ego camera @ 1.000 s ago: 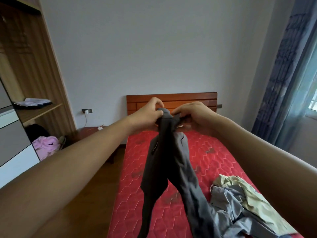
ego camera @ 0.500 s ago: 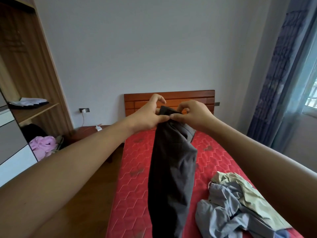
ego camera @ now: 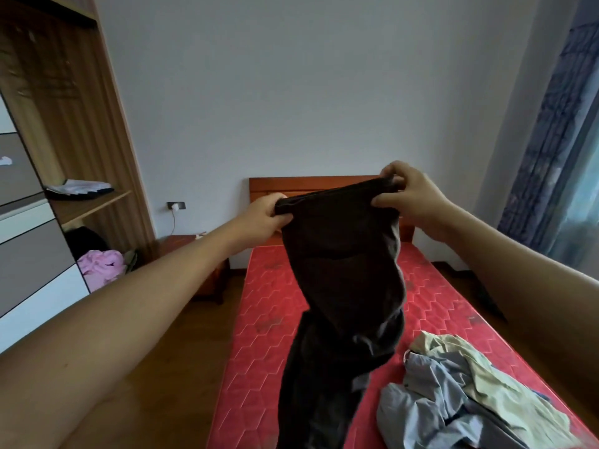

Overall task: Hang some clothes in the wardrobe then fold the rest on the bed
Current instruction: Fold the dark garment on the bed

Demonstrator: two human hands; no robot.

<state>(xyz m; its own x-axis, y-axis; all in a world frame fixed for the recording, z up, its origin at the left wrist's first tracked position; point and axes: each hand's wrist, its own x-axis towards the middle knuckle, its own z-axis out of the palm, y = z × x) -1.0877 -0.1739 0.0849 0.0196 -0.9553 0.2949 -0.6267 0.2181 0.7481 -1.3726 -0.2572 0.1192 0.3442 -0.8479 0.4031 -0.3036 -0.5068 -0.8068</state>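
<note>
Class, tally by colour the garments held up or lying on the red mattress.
Dark trousers: 1
Pale green garment: 1
Blue-grey garment: 1, as far as the crumpled heap shows
Total: 3

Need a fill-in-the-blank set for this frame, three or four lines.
The left hand and right hand grip the dark trousers by their ____.
The mattress is ____ in colour.
The crumpled shirts lie on the person's ____ side.
Missing: waistband; red; right.

Home bedroom: bed, wardrobe.
</note>
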